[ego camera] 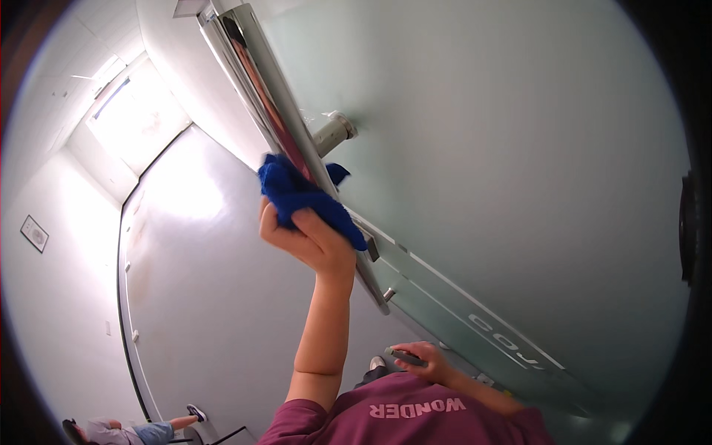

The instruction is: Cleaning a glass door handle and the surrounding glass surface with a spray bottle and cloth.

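Observation:
My left hand (317,239) grips a blue cloth (328,211), which is folded around a long polished metal door handle (278,105). The handle runs diagonally beside a frosted glass door panel (500,139), and a round metal standoff (334,133) joins the two. Part of the cloth sticks out on the glass side of the handle. My right hand (425,361), low in front of my maroon shirt, is closed on a slim dark grey object (409,357) with a pale tip; its kind cannot be told.
White lines and lettering cross the glass. Beside the door extends a grey floor (222,278), bounded by a white wall with a small framed sign (34,233). Another person (133,431) is at the lower left, near dark metal bars. One of my shoes (377,362) shows below.

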Demonstrator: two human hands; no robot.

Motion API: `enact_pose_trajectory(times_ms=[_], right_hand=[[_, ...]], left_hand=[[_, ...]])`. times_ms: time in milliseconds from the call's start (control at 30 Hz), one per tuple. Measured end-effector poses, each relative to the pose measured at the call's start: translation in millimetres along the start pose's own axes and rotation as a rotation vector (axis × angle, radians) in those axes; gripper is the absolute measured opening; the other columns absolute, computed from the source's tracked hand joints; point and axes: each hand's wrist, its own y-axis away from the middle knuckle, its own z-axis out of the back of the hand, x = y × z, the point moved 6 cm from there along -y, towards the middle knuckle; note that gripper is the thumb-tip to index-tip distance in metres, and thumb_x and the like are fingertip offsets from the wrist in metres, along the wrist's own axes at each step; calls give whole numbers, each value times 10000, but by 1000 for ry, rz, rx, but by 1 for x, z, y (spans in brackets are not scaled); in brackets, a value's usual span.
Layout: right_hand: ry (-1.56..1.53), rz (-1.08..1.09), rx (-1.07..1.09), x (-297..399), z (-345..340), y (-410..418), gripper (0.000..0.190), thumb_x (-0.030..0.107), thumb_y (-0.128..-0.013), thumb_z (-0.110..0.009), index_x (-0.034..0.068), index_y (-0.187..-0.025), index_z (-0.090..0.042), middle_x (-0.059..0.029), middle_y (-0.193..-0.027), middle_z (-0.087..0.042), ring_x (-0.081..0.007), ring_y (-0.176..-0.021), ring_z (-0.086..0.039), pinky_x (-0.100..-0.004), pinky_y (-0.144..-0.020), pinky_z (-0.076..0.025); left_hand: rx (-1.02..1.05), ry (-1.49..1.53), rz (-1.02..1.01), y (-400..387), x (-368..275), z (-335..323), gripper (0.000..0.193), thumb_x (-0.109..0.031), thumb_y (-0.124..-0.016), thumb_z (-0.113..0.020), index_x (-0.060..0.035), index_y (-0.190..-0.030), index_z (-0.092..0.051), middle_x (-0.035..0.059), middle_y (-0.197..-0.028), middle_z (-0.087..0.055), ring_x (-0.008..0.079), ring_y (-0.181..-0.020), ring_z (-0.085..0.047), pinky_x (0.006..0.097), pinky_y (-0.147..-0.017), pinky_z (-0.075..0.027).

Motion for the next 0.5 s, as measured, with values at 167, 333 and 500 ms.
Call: enact_pose_trajectory(times_ms=[167,333,500], right_hand=[[28,-14,-1,-8,2,-1,337,184,-816,-744,110,-1138,-680,-83,-877,-710,-261,-757,-678,-350,-713,-512],[43,2,-54,-10,0,-2,338,184,-814,-746,112,-1137,-680,-81,-866,-708,-253,-753,-676,-348,-695,-505],[-2,-4,-14,-9,-1,-9,325,194,-816,-748,115,-1125,-684,-81,-868,-708,-258,-767,-676,-356,-696,-499]], left_hand=[[160,-384,-304,-30,-37,-29,794,-127,-787,-797,-56,-1371,-264,217,-1424,-245,298,-1296,-356,409,-1016,-445],[172,-138,229,-55,-38,-37,1013,-218,-721,-861,-14,-1455,-194,215,-1323,-450,307,-1159,-533,399,-976,-469],[101,-362,256,-65,-40,-36,916,-333,-745,-834,39,-1415,-332,205,-1284,-517,271,-1091,-588,350,-944,-487]])
